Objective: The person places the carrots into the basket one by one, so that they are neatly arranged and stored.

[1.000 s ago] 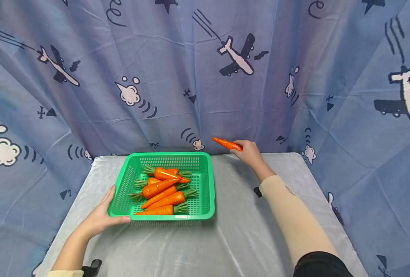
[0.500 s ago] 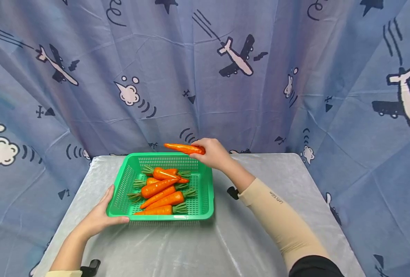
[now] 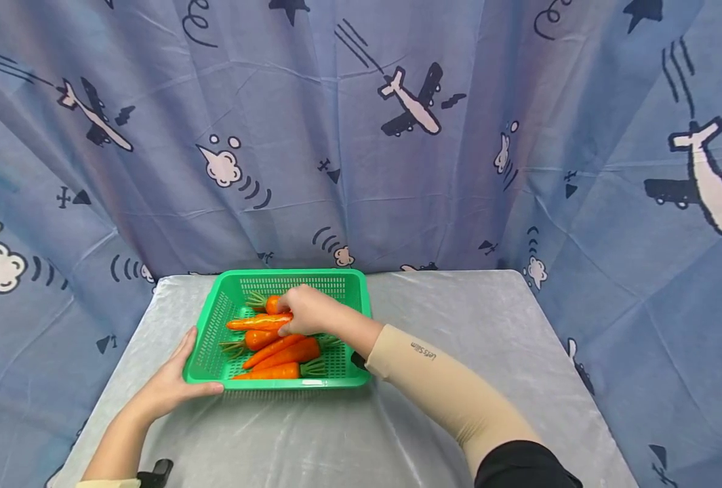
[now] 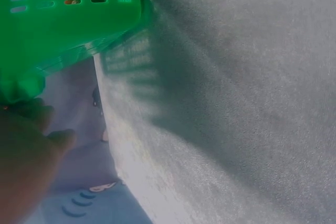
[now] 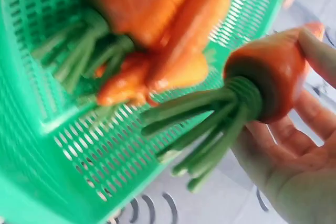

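Note:
In the head view, a green plastic basket (image 3: 361, 352) holds several orange carrots (image 3: 275, 373) with green stem ends. My right hand (image 3: 314, 310) is inside the basket, over the pile, and holds one carrot (image 3: 257, 322) with its tip toward the left. In the right wrist view, thumb and fingers lie around that carrot's (image 5: 273, 72) body, its green stems free of the hand. My left hand (image 3: 171, 383) rests against the basket's front left corner, thumb along the front and fingers straight along the left side. In the left wrist view, it is dark and blurred.
The basket stands on a table (image 3: 446, 339) covered with shiny grey cloth. Behind and beside the table hangs a blue curtain (image 3: 348, 135) with printed airplanes. A black wrist strap (image 3: 358, 361) sits on the right wrist.
My right hand has moved left with the carrot, from above the table's back edge, and down into the basket. My left hand has stayed at the basket's corner.

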The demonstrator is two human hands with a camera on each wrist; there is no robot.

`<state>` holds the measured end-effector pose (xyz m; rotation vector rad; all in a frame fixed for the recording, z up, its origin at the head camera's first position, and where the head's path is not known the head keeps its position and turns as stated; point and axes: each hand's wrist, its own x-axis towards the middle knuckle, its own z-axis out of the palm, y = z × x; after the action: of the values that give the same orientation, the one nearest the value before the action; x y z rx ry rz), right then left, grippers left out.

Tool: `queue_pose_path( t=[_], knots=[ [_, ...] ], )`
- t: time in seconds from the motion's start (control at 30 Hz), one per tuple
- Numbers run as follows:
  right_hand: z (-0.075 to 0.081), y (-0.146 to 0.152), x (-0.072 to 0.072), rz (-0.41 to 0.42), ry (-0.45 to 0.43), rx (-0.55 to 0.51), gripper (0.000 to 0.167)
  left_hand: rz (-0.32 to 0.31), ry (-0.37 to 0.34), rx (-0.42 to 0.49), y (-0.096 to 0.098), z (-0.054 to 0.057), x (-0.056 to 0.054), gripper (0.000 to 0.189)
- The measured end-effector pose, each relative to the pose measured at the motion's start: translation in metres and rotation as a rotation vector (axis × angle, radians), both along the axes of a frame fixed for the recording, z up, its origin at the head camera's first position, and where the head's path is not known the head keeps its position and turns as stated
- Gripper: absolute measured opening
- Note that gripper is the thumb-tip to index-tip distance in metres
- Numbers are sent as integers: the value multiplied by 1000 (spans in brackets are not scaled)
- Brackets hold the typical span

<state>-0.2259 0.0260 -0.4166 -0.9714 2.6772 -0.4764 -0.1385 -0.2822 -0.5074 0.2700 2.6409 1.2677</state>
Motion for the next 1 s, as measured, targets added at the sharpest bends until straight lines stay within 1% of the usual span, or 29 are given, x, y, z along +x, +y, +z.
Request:
queue_pose_path(
  t=[0.1,0.17,0.27,0.33,0.4,0.43,0.5,0.57,0.63,0.7,0.8,0.9,1.0],
  knots=[
    [-14,-6,0,-17,-44,56,37,-2,4,-7,1,0,-1,129],
    [-21,-8,1,-32,-49,86,37,-4,2,-10,2,0,-2,130],
    [-32,-11,4,-51,-56,120,24,-7,-1,-10,4,0,-2,130],
    [-36,-13,6,-49,-34,155,14,-9,-2,-9,4,0,-3,130],
    [-38,-14,6,-48,-34,165,9,-10,-4,-8,5,0,-3,129],
    [-37,-15,6,-44,-30,172,10,-10,-3,-7,5,0,-3,129],
    [-34,-13,4,-44,-23,166,19,-11,-7,-7,6,0,-3,129],
    [-29,-9,1,-56,-41,136,29,-11,-12,-8,6,0,-3,129],
    [-22,-3,-3,-66,-55,99,35,-11,-14,-8,6,0,-3,129],
    [-13,4,-7,-73,-68,47,35,-8,-14,-10,5,0,-3,130],
    [1,20,-14,-88,-79,-63,32,-7,-8,-11,3,1,-3,130],
    [14,38,-19,-111,-64,-170,31,-9,1,-12,2,1,-4,130],
    [30,56,-20,-133,-33,-241,32,-9,4,-13,2,1,-4,130]
  ],
)
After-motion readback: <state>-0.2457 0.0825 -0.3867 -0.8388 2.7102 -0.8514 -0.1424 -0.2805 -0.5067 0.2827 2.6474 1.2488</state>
